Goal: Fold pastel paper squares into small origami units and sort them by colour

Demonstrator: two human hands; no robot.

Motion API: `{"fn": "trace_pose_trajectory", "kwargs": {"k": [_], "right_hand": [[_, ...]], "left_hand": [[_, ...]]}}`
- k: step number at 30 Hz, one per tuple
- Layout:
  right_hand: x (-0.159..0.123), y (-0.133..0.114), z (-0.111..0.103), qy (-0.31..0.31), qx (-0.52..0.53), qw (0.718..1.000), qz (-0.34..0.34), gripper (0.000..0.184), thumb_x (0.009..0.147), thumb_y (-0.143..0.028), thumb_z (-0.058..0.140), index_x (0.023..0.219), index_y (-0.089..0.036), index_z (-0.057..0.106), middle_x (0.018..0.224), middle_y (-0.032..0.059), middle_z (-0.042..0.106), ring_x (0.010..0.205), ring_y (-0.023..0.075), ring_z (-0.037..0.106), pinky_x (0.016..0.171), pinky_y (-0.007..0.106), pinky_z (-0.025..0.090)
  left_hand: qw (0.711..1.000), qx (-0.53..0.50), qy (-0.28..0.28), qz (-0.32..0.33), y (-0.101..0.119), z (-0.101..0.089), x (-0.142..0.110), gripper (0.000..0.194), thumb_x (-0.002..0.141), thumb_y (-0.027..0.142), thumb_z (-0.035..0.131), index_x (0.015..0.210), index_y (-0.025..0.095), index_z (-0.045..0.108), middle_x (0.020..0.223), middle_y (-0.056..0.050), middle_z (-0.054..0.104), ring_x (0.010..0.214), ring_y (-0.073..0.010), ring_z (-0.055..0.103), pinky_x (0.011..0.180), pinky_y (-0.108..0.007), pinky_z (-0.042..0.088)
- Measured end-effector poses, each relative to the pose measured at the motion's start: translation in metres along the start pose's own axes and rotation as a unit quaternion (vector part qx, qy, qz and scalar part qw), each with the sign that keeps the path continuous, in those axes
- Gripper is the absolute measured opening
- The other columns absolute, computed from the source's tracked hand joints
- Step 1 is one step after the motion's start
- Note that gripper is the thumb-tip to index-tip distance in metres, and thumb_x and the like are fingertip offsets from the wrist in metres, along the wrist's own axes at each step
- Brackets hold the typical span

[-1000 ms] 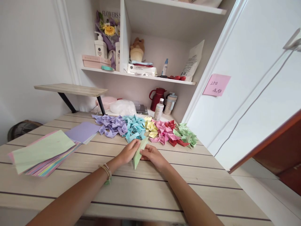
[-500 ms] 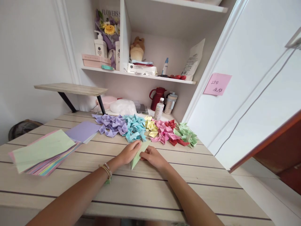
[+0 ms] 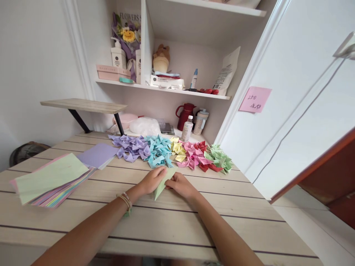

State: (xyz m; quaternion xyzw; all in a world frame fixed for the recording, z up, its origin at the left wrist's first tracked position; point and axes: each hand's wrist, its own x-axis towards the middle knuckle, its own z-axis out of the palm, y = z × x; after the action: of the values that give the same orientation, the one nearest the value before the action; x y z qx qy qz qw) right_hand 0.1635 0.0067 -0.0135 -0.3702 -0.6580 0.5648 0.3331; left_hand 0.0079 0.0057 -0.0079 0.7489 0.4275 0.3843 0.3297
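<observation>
Pale wood-look planks with dark seams make up the tabletop (image 3: 172, 231), filling the lower part of the frame. Above them, near the middle, a pale green, pointed piece of folded paper (image 3: 163, 184) slants between two bare hands, its lower tip aimed at the bottom edge. The left hand (image 3: 152, 180) has its fingers closed on the paper's upper left side; the right hand (image 3: 181, 184) is curled in from the right, thumb and bent fingertips drawn together at the opposite edge, though how its hidden fingers sit underneath I cannot tell. The paper should weigh next to nothing and bend easily as a single sheet, turning stiffer where layers double along a crease. It looks dry and matte, so slipping seems a small worry; a crushed tip or stray crease seems likelier. A light pinch on the long edges, with the tips left free, would probably suit it best. At the left of the frame lies a fanned stack of multicoloured rectangular paper sheets (image 3: 51, 179), and just beyond it a few square purple sheets (image 3: 97, 154). Farther back, across the middle, stretches a band of small folded paper pieces in purple, blue, yellow, pink, red and green (image 3: 158, 149); their raised points look easy to flatten. Behind these stand a clear, white-capped plastic bottle (image 3: 187, 130) and a dark red handled jug (image 3: 186, 116).
</observation>
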Motion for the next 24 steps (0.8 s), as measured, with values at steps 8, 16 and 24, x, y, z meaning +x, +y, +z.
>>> {"fn": "trace_pose_trajectory", "kwargs": {"k": [8, 16, 24], "right_hand": [[-0.0022, -0.0027, 0.0001, 0.005, -0.027, 1.0, -0.002, 0.003, 0.067, -0.016, 0.053, 0.064, -0.016, 0.055, 0.058, -0.0027, 0.053, 0.057, 0.0116, 0.047, 0.056, 0.022, 0.038], [-0.0029, -0.002, -0.0001, 0.016, -0.103, 0.993, -0.051, 0.009, 0.067, -0.016, 0.052, 0.073, -0.016, 0.058, 0.069, -0.0012, 0.057, 0.066, 0.0139, 0.049, 0.059, 0.023, 0.038], [-0.0064, -0.0071, 0.0008, 0.007, -0.143, 0.988, -0.065, 0.012, 0.069, -0.017, 0.051, 0.076, -0.017, 0.06, 0.069, -0.0019, 0.058, 0.064, 0.0135, 0.048, 0.059, 0.024, 0.037]], "left_hand": [[1.0, 0.001, -0.004, 0.004, 0.0026, -0.0014, -0.0004, 0.032, 0.087, 0.043, 0.035, 0.081, 0.018, 0.055, 0.08, -0.003, 0.058, 0.084, -0.0192, 0.052, 0.08, -0.031, 0.041], [0.999, 0.038, -0.008, 0.019, 0.0004, 0.0009, -0.0015, 0.03, 0.087, 0.039, 0.036, 0.082, 0.018, 0.056, 0.08, -0.003, 0.059, 0.083, -0.019, 0.053, 0.079, -0.03, 0.041], [0.997, 0.061, -0.023, 0.029, 0.0035, 0.0006, -0.0026, 0.032, 0.087, 0.04, 0.034, 0.078, 0.018, 0.056, 0.078, -0.003, 0.058, 0.079, -0.0188, 0.053, 0.075, -0.03, 0.041]]}}
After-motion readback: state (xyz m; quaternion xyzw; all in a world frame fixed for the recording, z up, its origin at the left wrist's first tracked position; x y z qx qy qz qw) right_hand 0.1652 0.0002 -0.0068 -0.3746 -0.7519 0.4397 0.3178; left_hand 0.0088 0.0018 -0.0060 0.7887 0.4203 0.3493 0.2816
